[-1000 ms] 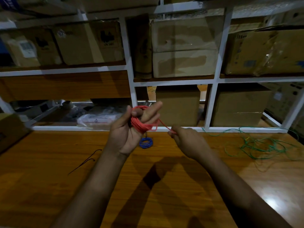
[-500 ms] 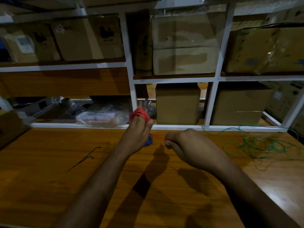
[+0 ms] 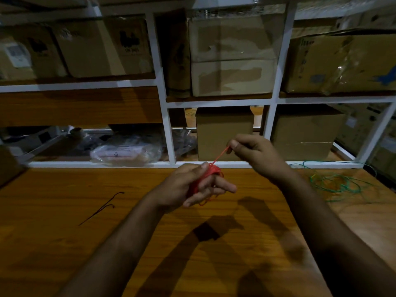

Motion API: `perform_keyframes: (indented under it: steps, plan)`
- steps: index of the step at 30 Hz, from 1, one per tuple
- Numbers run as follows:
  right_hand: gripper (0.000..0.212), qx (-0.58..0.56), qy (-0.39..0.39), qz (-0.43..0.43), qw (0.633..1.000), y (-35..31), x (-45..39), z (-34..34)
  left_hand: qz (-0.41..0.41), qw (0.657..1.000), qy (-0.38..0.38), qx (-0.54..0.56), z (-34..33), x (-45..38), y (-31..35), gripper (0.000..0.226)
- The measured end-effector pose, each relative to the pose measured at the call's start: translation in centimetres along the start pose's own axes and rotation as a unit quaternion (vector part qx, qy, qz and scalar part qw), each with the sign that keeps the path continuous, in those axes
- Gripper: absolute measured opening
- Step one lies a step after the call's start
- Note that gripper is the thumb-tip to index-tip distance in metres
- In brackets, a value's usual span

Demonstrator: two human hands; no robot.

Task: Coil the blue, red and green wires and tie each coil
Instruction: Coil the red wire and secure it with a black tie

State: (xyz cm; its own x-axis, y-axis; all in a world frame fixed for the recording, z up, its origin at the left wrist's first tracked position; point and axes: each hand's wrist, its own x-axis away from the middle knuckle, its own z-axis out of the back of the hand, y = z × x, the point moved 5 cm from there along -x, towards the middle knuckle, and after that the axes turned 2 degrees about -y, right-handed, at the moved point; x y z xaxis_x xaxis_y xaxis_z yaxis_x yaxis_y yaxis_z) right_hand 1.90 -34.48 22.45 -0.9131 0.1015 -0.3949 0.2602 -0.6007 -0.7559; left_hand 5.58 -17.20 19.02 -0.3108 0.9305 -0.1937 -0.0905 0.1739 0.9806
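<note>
**Red tail pulled up and right, binding turn going on**

Left hand (image 3: 190, 185) now lower, just above the table (image 3: 64, 243), fingers curled round the red coil (image 3: 206, 179), index stretched right. Half a second back held up near the shelf rail with the coil on top; since turned over and dropped. Right hand (image 3: 255, 153) up from table level, now higher and farther than the left, thumb and finger pinching the free red tail (image 3: 221, 155). Tail taut, slanting from pinch down to the coil. Reads as wrapping the loose end round the bundle, so tying of the red coil underway, not finished; a few slack loops hanging under the left fingers.

Blue coil seen earlier beyond the hands not visible now, likely hidden behind the left hand; cannot tell. Green wire (image 3: 334, 183) loose and tangled on the table at far right, well apart from both hands, untouched. Thin dark wire scrap (image 3: 100, 207) lying on the table to the left. Cardboard boxes (image 3: 231, 56) on the white shelving (image 3: 167, 129) behind.
</note>
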Motion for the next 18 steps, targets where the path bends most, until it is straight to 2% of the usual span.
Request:
perform_keyframes:
  steps: [2, 4, 7, 9, 11, 13, 15, 17, 18]
  plan:
    - [0.023, -0.106, -0.020, -0.034, 0.994, 0.9, 0.5, -1.6, -0.017, 0.981, -0.058, 0.184, 0.3, 0.2, 0.4, 0.058]
    - [0.020, -0.217, -0.020, -0.067, 0.974, 1.6, 1.2, -3.0, -0.037, 0.936, -0.093, 0.337, 0.9, 0.1, 0.3, 0.052]
    - [0.015, -0.318, 0.039, -0.093, 0.943, 2.1, 2.2, -4.6, -0.079, 0.872, -0.011, 0.483, 2.2, -0.5, -0.4, 0.039]
    - [0.013, -0.282, 0.097, -0.075, 0.952, 2.2, 2.9, -5.2, -0.116, 0.833, 0.025, 0.540, 2.1, -0.8, -0.6, 0.038]
    - [0.010, -0.182, 0.138, -0.041, 0.973, 2.0, 3.6, -5.5, -0.129, 0.809, 0.083, 0.567, 2.0, -1.2, -1.1, 0.055]
    - [0.006, -0.068, 0.171, -0.009, 0.983, 1.6, 4.3, -5.6, -0.135, 0.799, 0.122, 0.573, 2.1, -1.4, -1.8, 0.070]
    - [0.003, 0.013, 0.197, 0.023, 0.980, 1.1, 4.8, -5.3, -0.146, 0.800, 0.120, 0.569, 2.1, -1.8, -2.3, 0.067]
    - [0.004, 0.044, 0.198, 0.026, 0.979, 1.0, 5.2, -5.1, -0.145, 0.825, 0.109, 0.536, 1.5, -2.1, -2.4, 0.045]
    - [0.005, 0.037, 0.194, 0.016, 0.980, 1.1, 5.3, -5.1, -0.148, 0.840, 0.123, 0.508, 1.5, -2.2, -2.4, 0.042]
